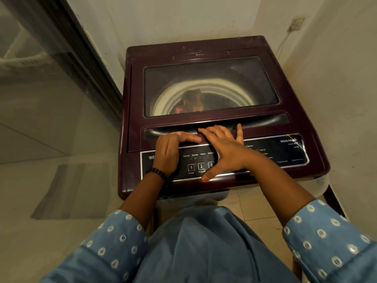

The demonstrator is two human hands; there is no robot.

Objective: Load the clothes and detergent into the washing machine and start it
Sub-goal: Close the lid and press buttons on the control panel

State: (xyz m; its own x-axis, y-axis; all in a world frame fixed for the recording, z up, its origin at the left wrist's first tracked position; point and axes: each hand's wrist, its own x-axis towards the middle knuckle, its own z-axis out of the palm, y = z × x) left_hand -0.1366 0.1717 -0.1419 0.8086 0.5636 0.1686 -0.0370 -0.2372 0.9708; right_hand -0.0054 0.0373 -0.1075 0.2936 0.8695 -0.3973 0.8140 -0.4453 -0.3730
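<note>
We stand in a narrow corner with pale walls [183, 17], a tiled floor [51, 190] and a dark-framed glass door [40, 68] off to the left of our hands. Wedged into the corner is the maroon top-loading washing machine [220, 111], its lid [210, 86] down and flat.

Our left hand [171, 150] rests at the front edge of the lid, the fingers [189, 137] reaching right along the lip of the dark recessed handle [234, 124], laid fairly straight rather than curled; this grip is slack and holds nothing. A dark beaded bracelet [157, 172] sits on that wrist.

Our right hand [222, 148] lies just beside it, fingertips almost meeting the left's. Its grip is spread wide: fingers fan forward onto the lid edge and handle recess, while the thumb [208, 175] stretches back toward us and touches the near rim of the control panel [275, 152]. It clasps nothing.

Under and between our palms the panel shows buttons marked 1, 2 and 3 [201, 166], and a small green light [195, 158] glows beneath "Speedy".

Beyond our fingers, through the lid's window, the clothes [193, 101] lie in the drum, orange-brown and pink, ringed by the pale tub rim [163, 99].

Blue sleeves [118, 242] with white dots cover our forearms.
</note>
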